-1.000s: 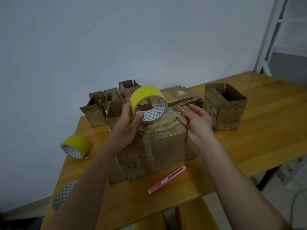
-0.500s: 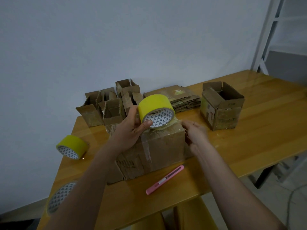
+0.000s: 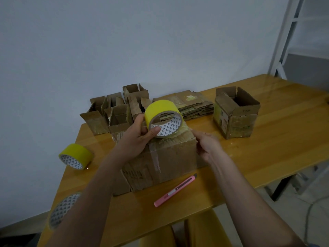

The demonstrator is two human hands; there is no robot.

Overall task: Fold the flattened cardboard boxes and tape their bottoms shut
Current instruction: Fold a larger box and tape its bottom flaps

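Observation:
A cardboard box [image 3: 170,157] stands bottom-up in the middle of the wooden table [image 3: 276,154], with clear tape along its seam. My left hand [image 3: 135,139] grips a yellow tape roll [image 3: 162,120] just above the box's top, thumb on the roll's patterned inner rim. My right hand [image 3: 206,145] lies against the box's upper right edge, fingers down its right side. Whether a tape strip runs from the roll to that hand is too faint to tell.
A pink utility knife [image 3: 175,191] lies in front of the box. Two more yellow rolls sit at the left [image 3: 75,155] and the near left corner [image 3: 62,209]. Folded open boxes [image 3: 115,113] stand behind, a flattened stack [image 3: 194,106] beside them, and one open box [image 3: 236,113] on the right.
My left hand brought the roll down toward the box top and shifted it right. My right hand dropped from above the box to its right edge.

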